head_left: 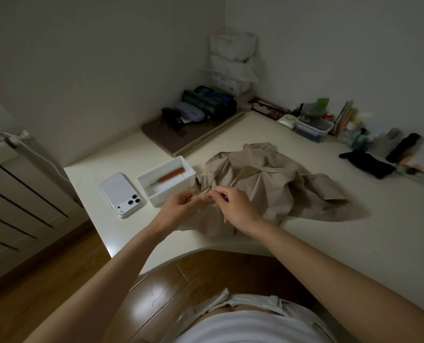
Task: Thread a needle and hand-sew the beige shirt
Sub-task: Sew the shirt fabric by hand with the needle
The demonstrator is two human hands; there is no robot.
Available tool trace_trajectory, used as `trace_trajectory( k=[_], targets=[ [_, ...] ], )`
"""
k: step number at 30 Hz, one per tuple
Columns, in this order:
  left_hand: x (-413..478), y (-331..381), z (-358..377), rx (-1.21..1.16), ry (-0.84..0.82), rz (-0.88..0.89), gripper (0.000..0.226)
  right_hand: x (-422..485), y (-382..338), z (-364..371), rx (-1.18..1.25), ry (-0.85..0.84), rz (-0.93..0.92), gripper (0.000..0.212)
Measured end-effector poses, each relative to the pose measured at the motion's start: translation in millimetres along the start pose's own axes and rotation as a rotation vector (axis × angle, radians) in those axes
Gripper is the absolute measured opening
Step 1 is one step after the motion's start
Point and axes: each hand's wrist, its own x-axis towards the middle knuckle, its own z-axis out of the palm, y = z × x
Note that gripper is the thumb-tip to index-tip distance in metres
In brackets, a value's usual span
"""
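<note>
— Beige shirt (275, 184) where?
— Crumpled mid-desk, near part bunched btw both hands, close to front edge of white desk (354, 243).
— L hand (178, 206)?
— Fingers curled, pinching a fold of fabric at shirt's left edge.
— R hand (235, 206)?
— Thumb & index tips pressed together on same fold, other fingers curled. Anything finer in that pinch too small to tell.
— Room on left?
— Tight. White tray (178, 186) w/ orange-handled tool (172, 175) just beside L hand, phone (121, 194) beyond, near desk's left edge.
— Right?
— Wide stretch of desktop past shirt; clutter (314, 127) well apart along far wall.
</note>
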Motion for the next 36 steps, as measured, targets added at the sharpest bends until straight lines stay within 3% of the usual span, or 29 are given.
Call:
trace_trajectory(
  k=[7,16,23,36],
  targets=[
    [0,2,-1,-0.063,0.044,0.002,0.015,1,-4,-3,0.013,0.006,0.043,0.029],
    [2,5,-7,-0.093,0.087,0.083,0.015,6,-10,-7,0.175,-0.181,0.140,0.035],
    [4,2,-6,-0.084,0.096,0.129,0.015,8,1,-8,0.227,-0.218,0.127,0.014],
    [6,3,-6,-0.096,0.062,0.105,0.015,3,4,-10,0.330,-0.258,0.123,0.025]
  ],
)
